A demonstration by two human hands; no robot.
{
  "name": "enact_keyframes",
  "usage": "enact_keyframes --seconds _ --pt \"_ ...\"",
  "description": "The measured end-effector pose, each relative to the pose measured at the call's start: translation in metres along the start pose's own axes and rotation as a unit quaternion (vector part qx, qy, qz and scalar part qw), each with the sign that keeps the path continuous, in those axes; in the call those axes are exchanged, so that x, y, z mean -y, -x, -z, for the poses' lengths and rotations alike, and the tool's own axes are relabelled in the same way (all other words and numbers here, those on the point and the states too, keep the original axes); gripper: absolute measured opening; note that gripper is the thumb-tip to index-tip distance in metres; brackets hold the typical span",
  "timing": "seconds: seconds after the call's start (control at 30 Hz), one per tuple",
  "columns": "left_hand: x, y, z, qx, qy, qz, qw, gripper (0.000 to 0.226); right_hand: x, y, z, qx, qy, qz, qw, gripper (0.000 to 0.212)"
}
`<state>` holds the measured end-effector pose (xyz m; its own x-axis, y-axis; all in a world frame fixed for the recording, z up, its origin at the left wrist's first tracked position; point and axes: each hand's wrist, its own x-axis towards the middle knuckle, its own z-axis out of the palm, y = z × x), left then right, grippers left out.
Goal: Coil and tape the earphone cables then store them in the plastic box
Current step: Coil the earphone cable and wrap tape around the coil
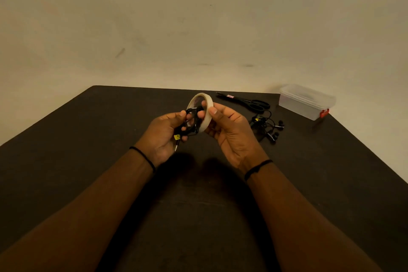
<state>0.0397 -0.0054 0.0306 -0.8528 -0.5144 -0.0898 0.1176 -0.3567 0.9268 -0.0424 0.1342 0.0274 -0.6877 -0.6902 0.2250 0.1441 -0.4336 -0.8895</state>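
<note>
My left hand (164,136) grips a coiled black earphone cable (191,123) above the middle of the dark table; a yellow tag and the metal plug hang below the fingers. My right hand (229,131) holds a beige roll of tape (206,106) upright, its edge touching the coil. A loose tangle of black earphones (268,126) lies on the table to the right of my right hand. The clear plastic box (305,101) with a lid and a red clasp stands at the far right corner.
Black-handled scissors (247,101) lie near the table's far edge, between the tape roll and the box. The dark table (110,183) ends at a plain beige wall behind. Both wrists carry thin black bands.
</note>
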Motion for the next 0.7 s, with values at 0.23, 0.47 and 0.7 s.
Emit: enact_keyframes --seconds 0.23,0.47,0.7 --pt "-0.001 -0.001 0.004 -0.002 -0.014 -0.032 0.999 0.021 0.002 0.002 -0.003 0.008 0.023 -0.011 1.0 0.023" --pt "-0.005 -0.006 0.016 -0.003 -0.214 -0.152 0.965 0.022 0.001 0.001 -0.003 0.006 0.054 -0.015 0.998 0.031" --pt "-0.021 -0.011 0.029 0.036 -0.459 -0.37 0.807 0.014 -0.002 -0.005 0.003 -0.03 0.211 0.032 0.976 0.027"
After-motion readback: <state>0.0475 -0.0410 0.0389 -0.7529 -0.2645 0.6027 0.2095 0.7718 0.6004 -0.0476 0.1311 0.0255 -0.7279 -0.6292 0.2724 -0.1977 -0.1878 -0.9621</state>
